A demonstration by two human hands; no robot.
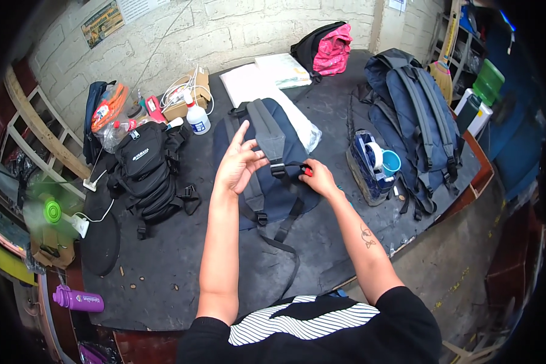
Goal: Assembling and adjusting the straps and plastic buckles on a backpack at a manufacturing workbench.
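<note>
A dark navy backpack (pixel 294 203) lies on the table before me with its grey padded shoulder straps (pixel 267 130) facing up. Above its left part is my left hand (pixel 239 165), open, the index finger pointing away from me and the other fingers loosely spread beside the padded strap. On the right side of the pack my right hand (pixel 319 179) is closed on a small red object (pixel 308 171), whose kind is mostly hidden by the fingers. Between the hands sits a black plastic buckle (pixel 277 169) at the strap's end. Loose black webbing (pixel 285 247) trails from the pack toward me.
A black backpack (pixel 148 164) lies left; a larger navy backpack (pixel 415 115) lies right, near a clear-sided pouch (pixel 370 167) and a blue cup (pixel 390 162). Behind are a spray bottle (pixel 198 117), white packages (pixel 282 70) and a pink-black bag (pixel 330 50). A green fan (pixel 53 211) stands left.
</note>
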